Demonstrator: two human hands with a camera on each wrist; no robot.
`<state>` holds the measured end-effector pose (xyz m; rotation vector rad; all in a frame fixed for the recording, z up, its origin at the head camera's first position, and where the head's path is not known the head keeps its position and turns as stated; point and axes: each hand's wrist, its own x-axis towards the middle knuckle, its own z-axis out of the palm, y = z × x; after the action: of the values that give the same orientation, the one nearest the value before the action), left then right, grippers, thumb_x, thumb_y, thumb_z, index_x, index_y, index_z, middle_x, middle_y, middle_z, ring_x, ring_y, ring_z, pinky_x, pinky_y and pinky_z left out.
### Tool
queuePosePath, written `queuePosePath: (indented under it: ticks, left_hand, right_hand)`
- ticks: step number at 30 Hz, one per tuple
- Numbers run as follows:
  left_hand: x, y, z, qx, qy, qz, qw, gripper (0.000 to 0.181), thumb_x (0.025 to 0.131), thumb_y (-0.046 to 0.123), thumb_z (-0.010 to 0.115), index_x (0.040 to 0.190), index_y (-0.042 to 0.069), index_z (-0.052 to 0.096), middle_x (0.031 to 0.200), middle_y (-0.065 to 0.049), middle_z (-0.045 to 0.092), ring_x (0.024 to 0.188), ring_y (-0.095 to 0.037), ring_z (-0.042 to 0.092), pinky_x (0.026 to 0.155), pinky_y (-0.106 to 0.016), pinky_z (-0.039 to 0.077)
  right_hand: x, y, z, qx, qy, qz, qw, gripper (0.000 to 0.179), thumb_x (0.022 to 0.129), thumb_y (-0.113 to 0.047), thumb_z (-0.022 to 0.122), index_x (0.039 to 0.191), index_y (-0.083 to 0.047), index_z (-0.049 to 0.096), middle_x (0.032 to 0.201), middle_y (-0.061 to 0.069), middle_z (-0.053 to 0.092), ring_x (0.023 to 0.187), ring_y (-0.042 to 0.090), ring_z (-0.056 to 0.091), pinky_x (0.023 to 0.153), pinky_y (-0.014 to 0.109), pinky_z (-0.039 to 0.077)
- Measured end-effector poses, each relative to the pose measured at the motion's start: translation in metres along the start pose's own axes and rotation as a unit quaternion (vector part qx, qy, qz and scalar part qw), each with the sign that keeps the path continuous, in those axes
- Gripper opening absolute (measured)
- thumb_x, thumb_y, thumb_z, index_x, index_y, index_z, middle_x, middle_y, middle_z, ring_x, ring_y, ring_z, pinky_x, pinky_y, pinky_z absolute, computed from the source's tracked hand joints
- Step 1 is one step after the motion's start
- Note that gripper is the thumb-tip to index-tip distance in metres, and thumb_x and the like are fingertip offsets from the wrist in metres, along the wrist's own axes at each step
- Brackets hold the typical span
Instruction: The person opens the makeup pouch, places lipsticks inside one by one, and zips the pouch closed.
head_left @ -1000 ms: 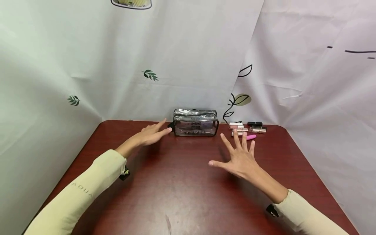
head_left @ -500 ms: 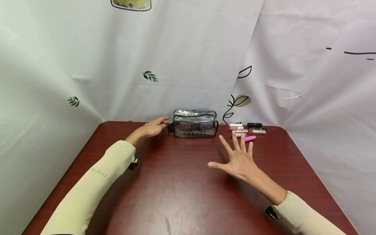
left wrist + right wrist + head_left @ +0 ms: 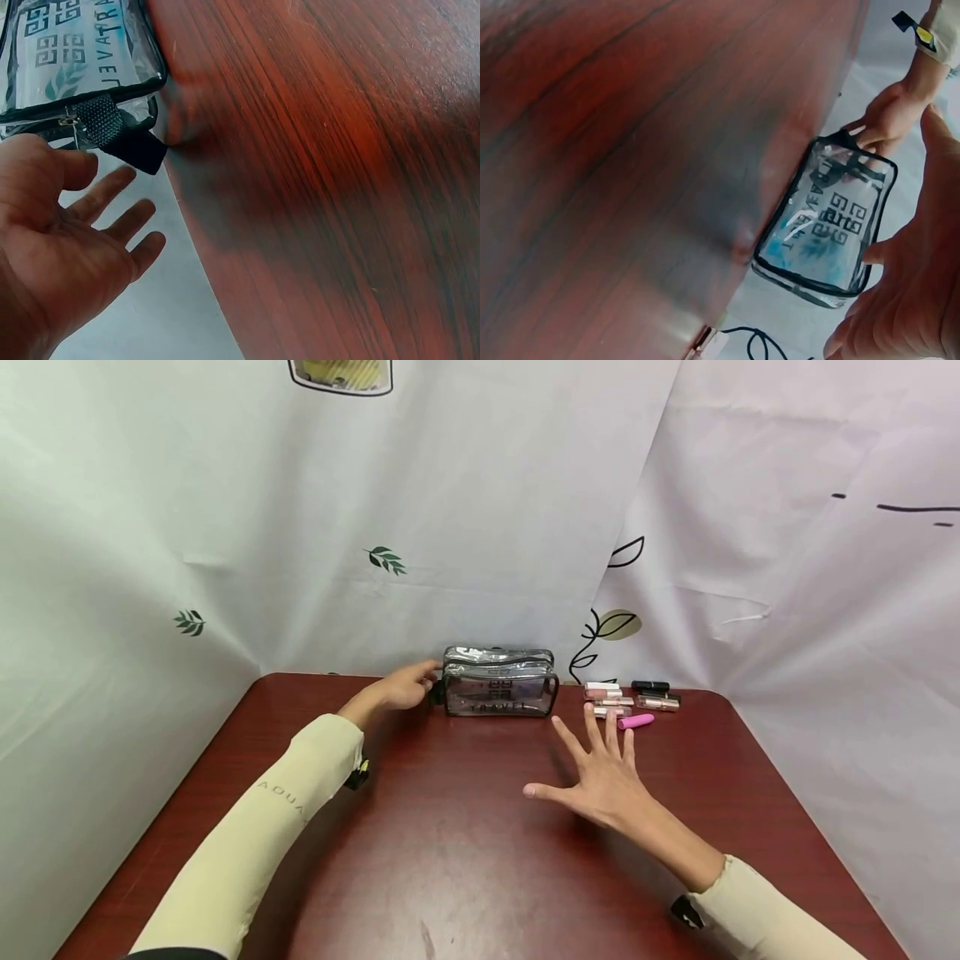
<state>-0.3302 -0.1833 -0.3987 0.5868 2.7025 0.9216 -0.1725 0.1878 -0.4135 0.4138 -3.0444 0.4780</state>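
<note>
A clear travel pouch with black edging and printed letters stands near the back edge of the table. My left hand is at its left end, beside the black strap and the zipper pull. In the left wrist view its fingers are loosely bent and apart, holding nothing; whether a fingertip touches the pouch I cannot tell. My right hand hovers over the table with fingers spread, in front of several lipstick-like tubes and a pink tube.
Black tubes lie at the back right beside the pale ones. White printed cloth hangs right behind the table and along both sides.
My left hand has moved right and forward up to the pouch's left end, and its fingers have bent. My right hand has barely shifted. The pouch stays in place.
</note>
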Motion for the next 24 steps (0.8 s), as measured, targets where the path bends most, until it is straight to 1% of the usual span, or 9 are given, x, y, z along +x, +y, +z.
queuePosePath:
  ticks: [4, 9, 13, 16, 18, 19, 21, 24]
  left_hand:
    - [0.0, -0.002, 0.001, -0.018, -0.017, 0.0, 0.9997, 0.049, 0.117, 0.004, 0.036, 0.164, -0.004, 0.046, 0.165, -0.034, 0.054, 0.158, -0.049, 0.05, 0.131, -0.062, 0.04]
    - [0.0, -0.005, 0.0, -0.024, -0.027, 0.0, 0.9993, 0.037, 0.12, 0.012, 0.046, 0.154, -0.001, 0.055, 0.164, -0.032, 0.057, 0.158, -0.049, 0.05, 0.13, -0.063, 0.041]
    - [-0.002, -0.006, -0.001, -0.014, -0.027, 0.023, 0.9993, 0.03, 0.119, 0.014, 0.053, 0.142, -0.002, 0.061, 0.152, -0.033, 0.066, 0.15, -0.05, 0.058, 0.126, -0.063, 0.045]
    - [-0.003, -0.005, 0.0, -0.008, -0.036, 0.038, 0.9986, 0.024, 0.118, 0.011, 0.055, 0.134, -0.004, 0.065, 0.142, -0.031, 0.072, 0.14, -0.048, 0.065, 0.12, -0.062, 0.049]
    - [-0.004, -0.004, 0.001, -0.003, -0.048, 0.044, 0.9979, 0.022, 0.117, 0.01, 0.056, 0.131, -0.003, 0.068, 0.138, -0.027, 0.075, 0.133, -0.042, 0.069, 0.117, -0.059, 0.051]
    - [-0.005, -0.004, 0.002, 0.0, -0.056, 0.045, 0.9974, 0.021, 0.117, 0.01, 0.056, 0.13, -0.002, 0.069, 0.133, -0.024, 0.076, 0.127, -0.039, 0.07, 0.113, -0.056, 0.052]
    - [-0.007, -0.002, 0.005, 0.012, -0.071, 0.047, 0.9963, 0.019, 0.117, 0.013, 0.058, 0.125, 0.002, 0.071, 0.123, -0.017, 0.077, 0.113, -0.03, 0.068, 0.104, -0.049, 0.052]
    - [-0.01, 0.001, 0.011, 0.032, -0.087, 0.051, 0.9944, 0.015, 0.117, 0.02, 0.061, 0.114, 0.009, 0.072, 0.105, -0.006, 0.069, 0.095, -0.021, 0.058, 0.091, -0.04, 0.046]
  right_hand:
    - [-0.001, -0.001, 0.003, 0.009, 0.0, -0.008, 0.9999, 0.118, 0.087, -0.088, 0.071, 0.182, -0.034, 0.026, 0.19, 0.022, -0.002, 0.171, 0.064, -0.004, 0.133, 0.084, 0.0]
    - [-0.001, -0.001, 0.004, 0.018, 0.007, -0.018, 0.9996, 0.115, 0.088, -0.085, 0.074, 0.181, -0.033, 0.03, 0.19, 0.024, 0.001, 0.171, 0.066, -0.001, 0.134, 0.083, -0.002]
    - [0.0, -0.001, 0.005, 0.021, 0.007, -0.023, 0.9995, 0.113, 0.089, -0.083, 0.074, 0.181, -0.033, 0.031, 0.19, 0.025, 0.001, 0.172, 0.064, -0.001, 0.135, 0.081, -0.001]
    - [0.001, -0.002, 0.005, 0.022, 0.0, -0.027, 0.9994, 0.113, 0.09, -0.083, 0.074, 0.181, -0.032, 0.03, 0.189, 0.026, 0.002, 0.173, 0.061, 0.004, 0.137, 0.078, 0.006]
    - [0.001, -0.003, 0.005, 0.024, -0.008, -0.028, 0.9993, 0.113, 0.091, -0.083, 0.073, 0.181, -0.032, 0.029, 0.189, 0.026, 0.004, 0.173, 0.058, 0.008, 0.138, 0.075, 0.013]
    - [0.001, -0.003, 0.005, 0.025, -0.012, -0.029, 0.9992, 0.113, 0.091, -0.084, 0.073, 0.181, -0.032, 0.029, 0.189, 0.027, 0.005, 0.173, 0.058, 0.011, 0.138, 0.074, 0.017]
    - [0.0, -0.003, 0.006, 0.026, -0.02, -0.026, 0.9991, 0.113, 0.091, -0.085, 0.072, 0.182, -0.033, 0.028, 0.189, 0.026, 0.008, 0.173, 0.057, 0.017, 0.136, 0.073, 0.026]
    - [0.0, -0.004, 0.006, 0.022, -0.027, -0.023, 0.9991, 0.113, 0.091, -0.086, 0.071, 0.182, -0.034, 0.028, 0.189, 0.024, 0.013, 0.171, 0.056, 0.024, 0.128, 0.073, 0.04]
